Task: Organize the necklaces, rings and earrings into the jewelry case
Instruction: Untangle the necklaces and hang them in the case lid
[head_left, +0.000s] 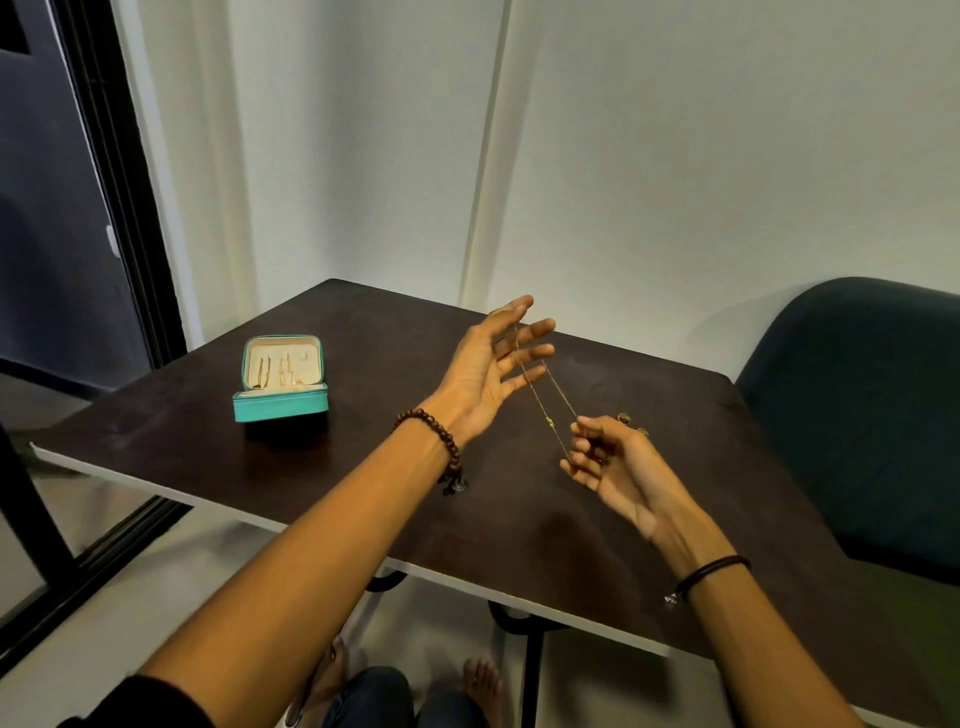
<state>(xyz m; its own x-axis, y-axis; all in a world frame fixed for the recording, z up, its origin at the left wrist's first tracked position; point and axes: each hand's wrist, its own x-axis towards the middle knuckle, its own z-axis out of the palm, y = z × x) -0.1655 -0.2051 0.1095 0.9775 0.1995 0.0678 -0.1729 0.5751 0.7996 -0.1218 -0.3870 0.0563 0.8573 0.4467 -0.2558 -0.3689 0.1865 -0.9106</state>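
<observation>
A thin gold necklace (545, 400) is stretched in the air between my two hands above the dark table. My left hand (488, 366) is raised with its fingers spread straight, and the chain loops over them. My right hand (605, 457), lower and to the right, pinches the chain's other end with curled fingers. The teal jewelry case (280, 408) stands open at the table's left, well away from both hands; its cream lid holds a few gold pieces. Small gold pieces (631, 422) lie on the table just behind my right hand.
The dark table (363, 457) has a pale front edge and sits in a white corner. A dark green chair (857, 405) stands at the right. A black-framed door is at the far left. My bare feet show under the table.
</observation>
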